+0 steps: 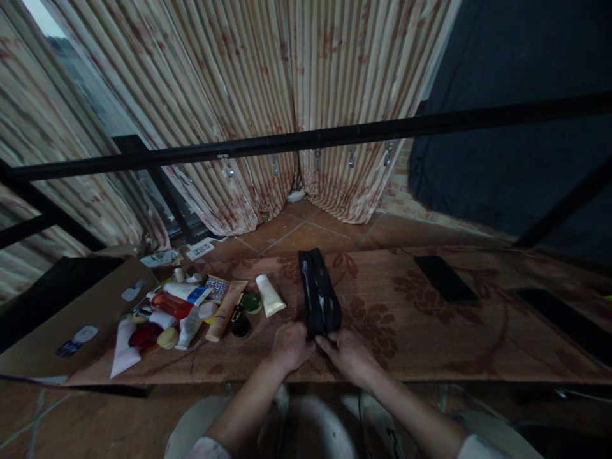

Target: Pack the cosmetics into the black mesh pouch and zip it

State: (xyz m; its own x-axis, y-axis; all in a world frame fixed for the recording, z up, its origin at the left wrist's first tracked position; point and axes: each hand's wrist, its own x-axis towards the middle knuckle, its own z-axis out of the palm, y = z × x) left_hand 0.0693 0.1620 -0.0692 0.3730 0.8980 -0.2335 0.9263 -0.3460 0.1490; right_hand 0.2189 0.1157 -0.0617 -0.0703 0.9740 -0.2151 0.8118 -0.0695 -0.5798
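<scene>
A black zippered pouch [321,290] stands on the cloth-covered bench top [377,280], its long side pointing away from me. My left hand [292,347] is closed at the pouch's near left corner. At the near right corner, my right hand [351,357] has its thumb and fingers pinched against the same end. Whether a zipper pull sits between the fingers is too small to tell. Left of the pouch lies a cream-coloured tube [270,296] with a white cap. Beside it are a round green jar [251,303] and a small black bottle [240,325].
A heap of cosmetics, with a brown tube [227,310] and a red bottle [172,305], lies to the left near a cardboard box [76,319]. Two dark phones, one [447,278] nearer and another [567,319] farther right, rest on the cloth. A black metal bar [306,139] crosses behind.
</scene>
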